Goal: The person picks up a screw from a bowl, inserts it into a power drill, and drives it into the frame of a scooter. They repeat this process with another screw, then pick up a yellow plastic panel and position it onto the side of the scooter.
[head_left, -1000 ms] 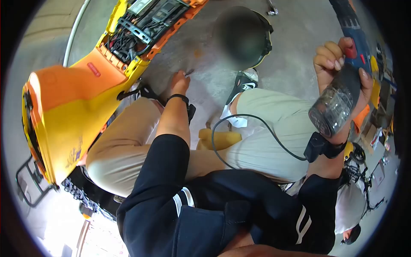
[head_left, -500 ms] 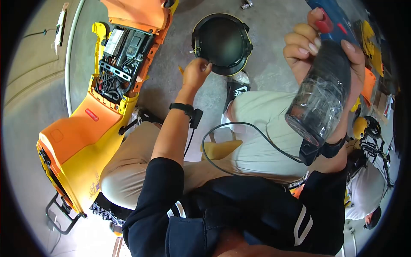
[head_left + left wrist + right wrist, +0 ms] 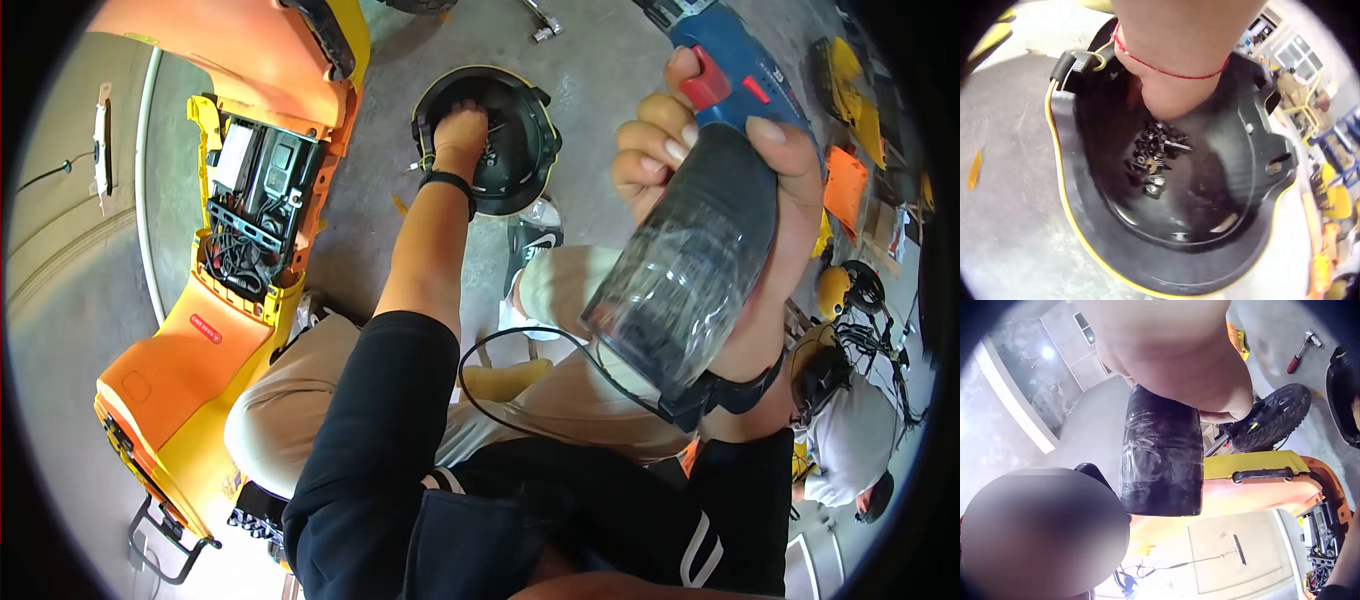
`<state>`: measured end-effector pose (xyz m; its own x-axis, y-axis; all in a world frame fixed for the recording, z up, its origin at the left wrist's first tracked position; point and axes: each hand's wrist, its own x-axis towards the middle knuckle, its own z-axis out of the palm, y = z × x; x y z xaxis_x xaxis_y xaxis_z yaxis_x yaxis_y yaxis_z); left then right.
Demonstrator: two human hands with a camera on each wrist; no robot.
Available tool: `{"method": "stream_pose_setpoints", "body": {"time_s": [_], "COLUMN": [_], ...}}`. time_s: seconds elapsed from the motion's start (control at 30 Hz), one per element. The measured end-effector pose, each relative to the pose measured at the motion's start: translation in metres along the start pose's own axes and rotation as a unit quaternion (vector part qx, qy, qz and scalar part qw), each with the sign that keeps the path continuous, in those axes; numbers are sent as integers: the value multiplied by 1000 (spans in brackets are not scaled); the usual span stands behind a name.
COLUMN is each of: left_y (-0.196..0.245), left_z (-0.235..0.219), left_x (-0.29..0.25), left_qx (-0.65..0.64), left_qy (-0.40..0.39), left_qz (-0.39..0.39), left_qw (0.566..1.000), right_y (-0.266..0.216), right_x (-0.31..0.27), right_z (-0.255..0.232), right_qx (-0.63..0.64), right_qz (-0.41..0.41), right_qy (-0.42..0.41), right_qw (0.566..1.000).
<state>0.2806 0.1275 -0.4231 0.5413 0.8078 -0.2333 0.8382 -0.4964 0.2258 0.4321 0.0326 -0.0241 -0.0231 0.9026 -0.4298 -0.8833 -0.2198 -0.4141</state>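
My left hand (image 3: 462, 135) reaches down into a black bowl-like plastic shell (image 3: 520, 200) with a yellow edge, which lies on the floor. In the left wrist view a pile of dark screws (image 3: 1154, 156) sits at the bottom of the shell, right by the hand. Its fingers are mostly hidden, so I cannot tell whether they pinch a screw. My right hand (image 3: 790, 190) grips a blue cordless drill (image 3: 740, 70) by its black handle, near the red trigger. Clear tape wraps the handle's lower part (image 3: 1161, 456).
An orange and yellow scooter body (image 3: 190, 360) with exposed wiring (image 3: 240, 260) stands at the left. A ratchet wrench (image 3: 1302, 353) lies on the floor beyond the shell. At the right, another person (image 3: 850, 440) bends near loose parts. A cable loops across my lap.
My left hand has moved from the floor beside the scooter into the black shell. The right hand still holds the drill, now nearer the middle of the head view, which has shifted.
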Motion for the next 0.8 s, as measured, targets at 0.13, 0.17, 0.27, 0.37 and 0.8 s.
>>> {"method": "stream_pose_setpoints", "body": {"time_s": [0.13, 0.17, 0.27, 0.37, 0.8], "left_y": [1, 1, -1, 4, -7], "left_z": [-3, -6, 14, 12, -185], "left_x": [5, 4, 5, -9, -117], "left_qx": [65, 65, 39, 14, -720], "left_qy": [-64, -66, -44, -20, 109], "left_qz": [6, 4, -25, -47, -154], "left_qw": [996, 996, 998, 999, 668], "right_y": [-2, -1, -1, 0, 46], "right_x": [5, 5, 4, 9, -34], "right_z": [0, 0, 2, -5, 52], "right_qx": [-4, -20, -62, -66, -105], "right_qz": [24, 26, 33, 30, 1], "right_qy": [22, 27, 69, 34, 42], "right_qw": [999, 999, 995, 997, 994]}}
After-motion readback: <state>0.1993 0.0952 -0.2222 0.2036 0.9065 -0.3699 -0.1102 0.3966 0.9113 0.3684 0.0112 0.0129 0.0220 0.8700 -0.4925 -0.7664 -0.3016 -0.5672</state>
